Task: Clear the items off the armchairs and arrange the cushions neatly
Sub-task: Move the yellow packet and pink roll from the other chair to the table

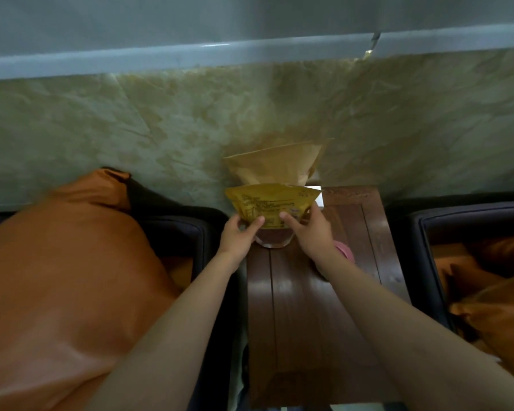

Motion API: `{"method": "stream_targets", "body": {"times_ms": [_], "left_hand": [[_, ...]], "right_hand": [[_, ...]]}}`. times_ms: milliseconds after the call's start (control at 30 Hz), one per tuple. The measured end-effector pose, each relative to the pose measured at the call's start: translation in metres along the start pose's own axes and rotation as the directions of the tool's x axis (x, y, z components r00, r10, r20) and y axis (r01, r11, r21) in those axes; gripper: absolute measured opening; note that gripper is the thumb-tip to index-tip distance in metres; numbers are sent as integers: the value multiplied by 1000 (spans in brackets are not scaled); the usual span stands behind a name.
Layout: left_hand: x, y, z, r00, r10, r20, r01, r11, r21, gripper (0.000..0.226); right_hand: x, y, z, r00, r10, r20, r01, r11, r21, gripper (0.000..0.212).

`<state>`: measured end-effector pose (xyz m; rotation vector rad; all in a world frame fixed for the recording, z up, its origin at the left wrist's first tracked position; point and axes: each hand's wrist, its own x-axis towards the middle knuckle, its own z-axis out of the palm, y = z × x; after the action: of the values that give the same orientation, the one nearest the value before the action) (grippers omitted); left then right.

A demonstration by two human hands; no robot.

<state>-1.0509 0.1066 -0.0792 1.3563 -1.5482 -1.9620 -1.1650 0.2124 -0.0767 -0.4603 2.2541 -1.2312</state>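
— What's around?
— A cushion (57, 277) on the left armchair (190, 229), and a paper bag (276, 167) behind the pouch (272, 201).
— And the pouch?
— At the bench's (309, 307) far end, with the left grip (239, 235) and right grip (307, 229) pinching its sides, arms outstretched.

Head-worn, forward and down (close in)

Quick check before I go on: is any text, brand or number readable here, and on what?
On the yellow pouch, pinched by the left hand and the right hand: dark printed lines, too blurred to read.
On the brown paper bag behind it: no print visible.
No other lettering shows.
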Motion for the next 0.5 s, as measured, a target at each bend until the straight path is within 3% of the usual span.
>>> {"method": "stream_targets", "body": {"times_ms": [233, 333, 400, 500], "left_hand": [[-12, -11, 0, 1000, 22, -2, -22, 996, 91, 29], [-23, -8, 2, 999, 16, -36, -12, 993, 116, 51], [-33, -12, 5, 995, -18, -96, 35, 984, 173, 69], [-54, -26, 20, 984, -72, -162, 125, 931, 343, 82]], "right_hand": [[-16, 10, -7, 996, -30, 87, 26, 999, 44, 56], [-23, 12, -16, 993, -63, 95, 59, 997, 41, 65], [-27, 16, -26, 994, -87, 70, 90, 995, -42, 77], [-36, 24, -46, 982, -189, -4, 177, 925, -338, 80]]}}
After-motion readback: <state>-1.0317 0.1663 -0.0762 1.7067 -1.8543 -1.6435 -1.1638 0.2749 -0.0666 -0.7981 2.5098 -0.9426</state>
